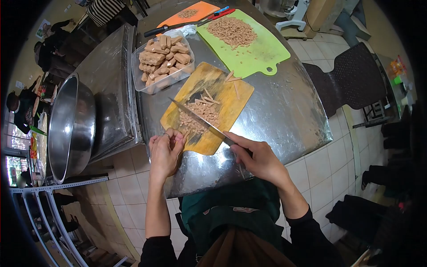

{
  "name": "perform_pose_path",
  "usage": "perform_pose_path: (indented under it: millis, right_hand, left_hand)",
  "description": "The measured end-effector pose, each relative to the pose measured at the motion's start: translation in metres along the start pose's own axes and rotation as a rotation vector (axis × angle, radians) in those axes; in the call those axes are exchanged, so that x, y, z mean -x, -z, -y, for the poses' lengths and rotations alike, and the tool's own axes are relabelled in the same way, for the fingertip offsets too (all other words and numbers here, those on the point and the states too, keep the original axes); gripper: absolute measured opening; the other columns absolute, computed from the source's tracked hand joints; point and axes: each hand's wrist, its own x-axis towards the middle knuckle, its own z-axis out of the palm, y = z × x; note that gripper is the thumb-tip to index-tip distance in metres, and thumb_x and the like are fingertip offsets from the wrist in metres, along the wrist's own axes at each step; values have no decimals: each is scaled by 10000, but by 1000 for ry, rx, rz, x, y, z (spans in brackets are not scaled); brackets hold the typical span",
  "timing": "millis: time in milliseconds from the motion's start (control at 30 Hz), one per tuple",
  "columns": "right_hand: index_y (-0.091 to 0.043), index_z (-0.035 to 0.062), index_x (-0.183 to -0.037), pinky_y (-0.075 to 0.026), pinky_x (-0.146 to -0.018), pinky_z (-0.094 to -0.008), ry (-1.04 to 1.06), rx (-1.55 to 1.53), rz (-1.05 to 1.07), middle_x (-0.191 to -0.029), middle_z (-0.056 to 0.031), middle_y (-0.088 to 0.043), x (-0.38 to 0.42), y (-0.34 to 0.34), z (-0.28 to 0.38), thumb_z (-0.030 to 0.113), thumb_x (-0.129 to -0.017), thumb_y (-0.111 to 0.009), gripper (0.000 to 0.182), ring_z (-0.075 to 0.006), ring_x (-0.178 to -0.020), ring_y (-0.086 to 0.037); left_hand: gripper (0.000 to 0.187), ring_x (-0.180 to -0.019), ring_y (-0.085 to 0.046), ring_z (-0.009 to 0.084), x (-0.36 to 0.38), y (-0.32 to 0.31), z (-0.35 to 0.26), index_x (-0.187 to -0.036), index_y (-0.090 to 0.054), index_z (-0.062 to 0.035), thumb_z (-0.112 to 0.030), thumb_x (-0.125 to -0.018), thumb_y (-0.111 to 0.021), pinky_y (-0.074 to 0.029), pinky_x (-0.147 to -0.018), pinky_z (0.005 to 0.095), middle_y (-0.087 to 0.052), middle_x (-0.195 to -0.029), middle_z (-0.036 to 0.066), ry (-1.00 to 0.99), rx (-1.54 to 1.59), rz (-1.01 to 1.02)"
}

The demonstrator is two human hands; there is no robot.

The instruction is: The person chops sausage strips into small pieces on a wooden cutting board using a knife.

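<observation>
My right hand (262,162) grips the handle of a kitchen knife (200,119). Its long blade slants up and left across chopped sausage (205,116) on a worn yellow cutting board (235,102). Down at the board's near left edge, my left hand (167,151) has its fingers pinched together beside a few small sausage pieces; what lies between the fingertips is hidden. Some thin sausage strips (210,97) rest just beyond the blade, and more sausage strips (236,84) lie at the board's far right corner.
A clear plastic tub (147,87) of sausage chunks stands left of the board. Beyond are a green cutting board (271,53) with a chopped pile, an orange board (202,8) and another knife (173,27). A large steel bowl (71,129) is at left, a dark chair (347,80) at right.
</observation>
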Motion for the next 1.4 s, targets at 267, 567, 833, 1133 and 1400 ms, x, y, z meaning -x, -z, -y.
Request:
perform_pose_path:
  millis: [267, 567, 833, 1133, 1400]
  right_hand:
    - [-597, 122, -1464, -529, -648, -297, -73, -123, -101, -776, -41, -643, 10, 34, 11, 119, -1050, -607, 414, -97, -664, -625]
    - [-613, 85, -1444, -481, -576, -278, -99, -140, -196, -800, -42, -663, 25, 54, 3, 141, -1058, -589, 390, -85, -664, -614]
    - [-603, 90, -1454, -485, -597, -280, -115, -150, -205, -765, -39, -634, 31, 58, -6, 104, -1057, -580, 399, -85, -664, -608]
    - [-601, 99, -1458, -510, -642, -293, -103, -168, -193, -786, -46, -623, 28, 54, -9, 69, -1042, -592, 417, -105, -683, -628]
    - [-598, 83, -1458, -512, -644, -300, -119, -175, -172, -775, -47, -621, 28, 52, -14, 82, -1040, -603, 418, -112, -688, -632]
  left_hand:
    - [160, -1034, -653, 320, -32, 15, -31, -1078, -741, -64, -151, -952, -693, -449, -963, 438, -700, -958, 120, -152, 48, -118]
    - [352, -1105, -641, 341, -160, 9, -65, -1197, -650, -96, -97, -865, -766, -513, -935, 458, -683, -1144, 114, -554, -401, 433]
    - [477, -1144, -631, 341, -179, 13, -78, -1238, -615, -88, -91, -804, -813, -506, -976, 457, -667, -1183, 113, -628, -506, 617]
    - [382, -1121, -635, 312, -179, 9, -76, -1162, -647, -112, -146, -818, -811, -520, -924, 452, -666, -1133, 88, -806, -593, 539]
    - [206, -1020, -650, 318, -178, 2, -79, -953, -626, -82, -146, -827, -775, -498, -848, 455, -653, -994, 96, -859, -720, 528]
